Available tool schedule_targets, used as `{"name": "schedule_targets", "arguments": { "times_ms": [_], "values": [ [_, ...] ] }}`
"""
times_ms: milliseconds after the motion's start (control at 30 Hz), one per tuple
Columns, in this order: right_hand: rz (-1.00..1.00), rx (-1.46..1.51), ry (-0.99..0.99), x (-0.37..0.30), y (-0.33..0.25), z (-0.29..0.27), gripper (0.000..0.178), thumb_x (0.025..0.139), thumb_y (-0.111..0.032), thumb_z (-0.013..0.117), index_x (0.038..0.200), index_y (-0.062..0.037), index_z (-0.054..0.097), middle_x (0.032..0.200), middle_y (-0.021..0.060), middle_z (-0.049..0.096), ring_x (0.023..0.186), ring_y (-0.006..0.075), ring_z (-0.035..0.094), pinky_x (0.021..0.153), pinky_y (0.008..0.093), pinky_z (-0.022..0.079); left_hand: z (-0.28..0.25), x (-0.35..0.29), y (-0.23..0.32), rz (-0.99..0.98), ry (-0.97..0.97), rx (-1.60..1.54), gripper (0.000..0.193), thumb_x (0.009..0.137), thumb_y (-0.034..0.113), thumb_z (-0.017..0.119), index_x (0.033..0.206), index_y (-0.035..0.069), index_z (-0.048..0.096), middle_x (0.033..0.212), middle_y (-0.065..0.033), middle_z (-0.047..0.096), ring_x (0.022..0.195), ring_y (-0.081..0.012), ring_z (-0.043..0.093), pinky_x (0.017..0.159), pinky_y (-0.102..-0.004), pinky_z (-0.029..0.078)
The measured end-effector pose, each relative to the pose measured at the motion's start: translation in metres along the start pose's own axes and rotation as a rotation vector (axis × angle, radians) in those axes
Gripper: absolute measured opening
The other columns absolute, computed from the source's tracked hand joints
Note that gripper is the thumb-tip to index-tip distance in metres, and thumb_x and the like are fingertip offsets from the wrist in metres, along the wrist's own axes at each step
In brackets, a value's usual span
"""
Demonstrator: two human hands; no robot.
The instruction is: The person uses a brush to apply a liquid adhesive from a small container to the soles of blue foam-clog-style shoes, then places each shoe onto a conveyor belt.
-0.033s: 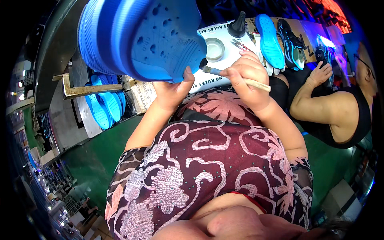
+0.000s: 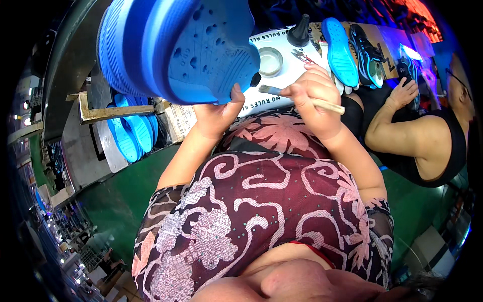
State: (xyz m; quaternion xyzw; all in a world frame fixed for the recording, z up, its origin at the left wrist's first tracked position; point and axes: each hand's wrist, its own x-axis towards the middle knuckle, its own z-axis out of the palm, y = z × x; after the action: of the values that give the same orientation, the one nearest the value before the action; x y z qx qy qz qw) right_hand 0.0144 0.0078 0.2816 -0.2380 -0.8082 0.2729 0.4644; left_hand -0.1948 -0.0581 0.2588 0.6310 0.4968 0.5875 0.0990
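Observation:
My left hand [image 2: 222, 110] grips a large blue shoe sole [image 2: 211, 55] by its near edge, thumb on the face with small holes. Thick ribbed sidewalls of the sole bulge toward the left. In my right hand [image 2: 316, 98] is a brush [image 2: 328, 105] with a pale wooden handle, held in closed fingers. Its bristles point left, a little apart from a small black piece at the sole's right edge. A round, shallow bowl [image 2: 270, 62] stands just beyond the brush on a white sheet [image 2: 261, 103].
Beyond the bowl are a black nozzle bottle [image 2: 300, 33] and a red-handled tool [image 2: 304, 56]. A blue sole [image 2: 340, 53] and a black shoe [image 2: 366, 56] lie further right. Several blue soles [image 2: 133, 133] rest at left beside a wooden frame [image 2: 84, 113]. A co-worker [image 2: 417, 131] sits at right.
The brush has shifted slightly right, away from the sole's edge, with my right hand. The sole in my left hand has tilted a little.

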Motion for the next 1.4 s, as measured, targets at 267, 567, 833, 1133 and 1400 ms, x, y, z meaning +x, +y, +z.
{"name": "schedule_targets", "arguments": {
  "times_ms": [267,567,833,1133,1400],
  "values": [
    [0.214,0.114,0.187,-0.009,0.0,-0.015,0.025,0.087,-0.011,0.056,0.064,-0.003,0.065,0.059,0.0045,0.058,0.063,0.0188,0.052,0.066,0.0316,0.041,-0.018,0.022,0.012,-0.097,-0.16,0.055,0.045,0.08,0.0,0.059,0.123,-0.004,0.047,0.117,-0.0137,0.055,0.105,-0.0205,0.055,0.09,-0.0334,0.044],
    [0.419,0.248,0.371,-0.034,0.018,-0.041,0.033,0.093,-0.021,0.052,0.072,0.0007,0.064,0.065,0.0084,0.059,0.061,0.017,0.056,0.06,0.0304,0.044,-0.048,0.108,0.088,-0.737,-0.624,-0.687,0.085,0.066,0.024,0.075,0.132,-0.009,0.033,0.121,-0.0187,0.054,0.11,-0.028,0.055,0.096,-0.0383,0.042],
    [0.658,0.308,0.497,-0.049,-0.004,-0.046,0.032,0.094,-0.021,0.052,0.075,0.0013,0.065,0.067,0.006,0.062,0.061,0.0103,0.056,0.058,0.0246,0.043,0.142,0.296,0.122,-0.536,-1.073,-1.118,0.048,0.08,0.016,0.067,0.121,-0.001,0.046,0.077,-0.0037,0.06,0.069,-0.0131,0.06,0.059,-0.0233,0.05],
    [0.72,0.411,0.595,-0.057,0.01,-0.05,0.036,0.096,-0.025,0.049,0.078,0.0024,0.063,0.069,0.0062,0.06,0.063,0.0114,0.055,0.06,0.0246,0.044,0.2,0.3,0.158,-0.481,-0.74,-1.27,0.053,0.09,0.032,0.058,0.13,0.002,0.041,0.103,-0.018,0.061,0.097,-0.0297,0.062,0.083,-0.0389,0.051],
    [0.72,0.523,0.531,-0.049,0.022,-0.025,0.018,0.094,-0.011,0.045,0.096,0.0019,0.057,0.071,0.0043,0.055,0.063,0.0111,0.054,0.06,0.0237,0.045,-0.048,0.124,-0.022,-0.952,-0.603,-0.531,0.052,0.088,0.025,0.056,0.132,0.003,0.04,0.099,-0.0139,0.063,0.085,-0.0224,0.065,0.075,-0.0315,0.052]
  ]
}}
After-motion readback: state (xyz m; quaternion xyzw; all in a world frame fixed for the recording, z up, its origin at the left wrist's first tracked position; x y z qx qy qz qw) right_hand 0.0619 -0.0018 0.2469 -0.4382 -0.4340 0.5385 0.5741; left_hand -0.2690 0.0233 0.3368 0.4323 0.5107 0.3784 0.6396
